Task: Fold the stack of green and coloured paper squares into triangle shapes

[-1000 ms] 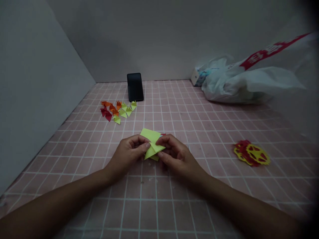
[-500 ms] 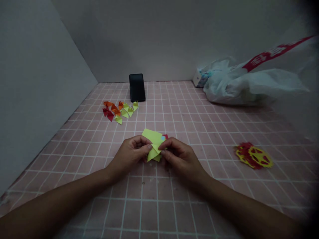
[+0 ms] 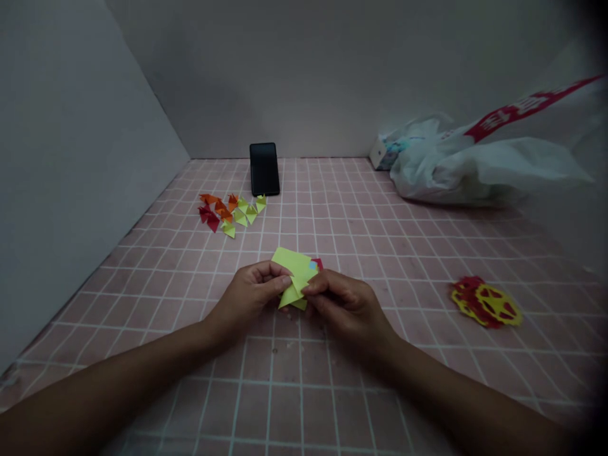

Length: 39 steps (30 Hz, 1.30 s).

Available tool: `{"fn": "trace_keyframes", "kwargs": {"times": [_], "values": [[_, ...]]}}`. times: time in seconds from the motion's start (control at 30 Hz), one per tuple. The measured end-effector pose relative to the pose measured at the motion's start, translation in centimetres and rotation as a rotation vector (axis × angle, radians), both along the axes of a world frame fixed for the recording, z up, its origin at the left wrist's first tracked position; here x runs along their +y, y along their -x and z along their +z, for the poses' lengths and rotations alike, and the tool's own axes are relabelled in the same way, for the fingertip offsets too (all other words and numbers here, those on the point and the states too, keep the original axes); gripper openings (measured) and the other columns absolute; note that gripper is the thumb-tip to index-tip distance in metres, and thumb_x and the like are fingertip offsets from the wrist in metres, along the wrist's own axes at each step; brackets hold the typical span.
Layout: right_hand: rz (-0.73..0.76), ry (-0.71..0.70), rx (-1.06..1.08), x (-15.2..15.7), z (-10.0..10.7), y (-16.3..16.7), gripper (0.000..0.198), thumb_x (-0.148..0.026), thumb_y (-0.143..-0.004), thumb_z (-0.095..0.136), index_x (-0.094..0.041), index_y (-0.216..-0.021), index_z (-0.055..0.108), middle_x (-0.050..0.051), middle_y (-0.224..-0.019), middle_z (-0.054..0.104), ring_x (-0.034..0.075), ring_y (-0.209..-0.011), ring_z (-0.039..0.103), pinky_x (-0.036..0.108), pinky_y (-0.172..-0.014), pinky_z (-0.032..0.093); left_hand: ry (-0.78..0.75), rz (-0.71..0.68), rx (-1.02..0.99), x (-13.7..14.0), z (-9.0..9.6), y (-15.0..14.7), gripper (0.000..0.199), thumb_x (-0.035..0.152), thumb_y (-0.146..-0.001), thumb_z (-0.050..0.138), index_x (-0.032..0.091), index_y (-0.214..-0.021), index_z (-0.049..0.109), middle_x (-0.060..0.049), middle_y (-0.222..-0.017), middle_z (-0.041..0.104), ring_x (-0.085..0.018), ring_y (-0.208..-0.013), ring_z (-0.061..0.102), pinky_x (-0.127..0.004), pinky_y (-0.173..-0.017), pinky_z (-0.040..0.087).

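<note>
Between my two hands, a partly folded piece of yellow paper is held with a pointed corner toward me. My left hand pinches its left side between thumb and forefinger. On the opposite edge, my right hand is closed with thumb and fingertips on the paper. Flat yellow paper shows just behind the folded piece. A small blue piece and a bit of red paper peek out at its right corner. The fingers partly hide the folds.
Several small folded paper figures in red, orange and yellow lie at the back left. A black phone leans upright behind them. Red and yellow cutouts lie at right. A white plastic bag and a box stand back right.
My right fingertips have shifted slightly along the paper's right edge, and its thumb is tucked lower. Both hands still hold the yellow paper. The whole view has shifted slightly.
</note>
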State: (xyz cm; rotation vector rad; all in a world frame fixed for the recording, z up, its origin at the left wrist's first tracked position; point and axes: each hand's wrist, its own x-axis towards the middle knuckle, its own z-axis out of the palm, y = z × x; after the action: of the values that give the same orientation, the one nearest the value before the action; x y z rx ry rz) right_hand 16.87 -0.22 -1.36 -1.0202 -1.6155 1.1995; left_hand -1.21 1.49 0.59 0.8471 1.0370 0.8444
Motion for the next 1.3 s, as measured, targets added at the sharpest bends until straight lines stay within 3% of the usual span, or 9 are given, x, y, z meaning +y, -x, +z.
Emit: {"fn": "trace_keyframes", "kwargs": {"times": [0.33,0.53,0.97,1.1,1.3], "values": [[0.039,-0.016,-0.035,-0.04,0.21,0.04,0.015,-0.007,-0.082,0.053,-0.019,-0.08,0.06,0.0,-0.07,0.061,0.012,-0.06,0.057,0.023,-0.053,0.044,-0.118,0.062,0.053,-0.04,-0.07,0.14,0.013,0.018,-0.075,0.07,0.018,-0.085,0.062,0.008,-0.057,0.051,-0.003,-0.048,0.041,-0.013,-0.047,0.031],[0.017,-0.03,-0.06,-0.11,0.16,0.06,0.015,-0.007,-0.081,0.052,-0.019,-0.082,0.061,0.0,-0.07,0.061,0.011,-0.058,0.057,0.023,-0.053,0.044,-0.125,0.037,0.069,0.04,-0.13,0.15,0.014,0.023,-0.078,0.069,0.018,-0.091,0.063,0.007,-0.061,0.054,-0.004,-0.052,0.045,-0.014,-0.05,0.035],[0.023,-0.11,-0.124,0.02,0.09,0.07,0.016,-0.005,-0.08,0.054,-0.018,-0.082,0.063,0.0,-0.074,0.063,0.012,-0.062,0.059,0.024,-0.057,0.044,-0.124,0.061,0.12,0.15,0.1,0.12,0.022,0.023,-0.072,0.073,0.017,-0.089,0.059,0.005,-0.066,0.059,-0.006,-0.055,0.05,-0.015,-0.05,0.038],[0.055,-0.011,-0.087,0.01,0.21,0.14,0.014,-0.007,-0.081,0.053,-0.019,-0.081,0.062,0.0,-0.072,0.062,0.012,-0.062,0.057,0.024,-0.055,0.043,-0.163,0.076,0.132,0.19,0.14,0.12,0.021,0.022,-0.072,0.072,0.018,-0.086,0.057,0.005,-0.068,0.059,-0.007,-0.057,0.052,-0.016,-0.052,0.039],[0.108,0.315,0.222,0.23,0.87,0.36,0.008,-0.018,-0.083,0.056,-0.021,-0.089,0.052,-0.002,-0.066,0.062,0.012,-0.057,0.06,0.024,-0.055,0.046,-0.357,0.107,0.252,0.11,0.41,0.08,0.016,0.019,-0.073,0.069,0.018,-0.081,0.055,0.004,-0.072,0.057,-0.009,-0.063,0.055,-0.018,-0.056,0.043]]}}
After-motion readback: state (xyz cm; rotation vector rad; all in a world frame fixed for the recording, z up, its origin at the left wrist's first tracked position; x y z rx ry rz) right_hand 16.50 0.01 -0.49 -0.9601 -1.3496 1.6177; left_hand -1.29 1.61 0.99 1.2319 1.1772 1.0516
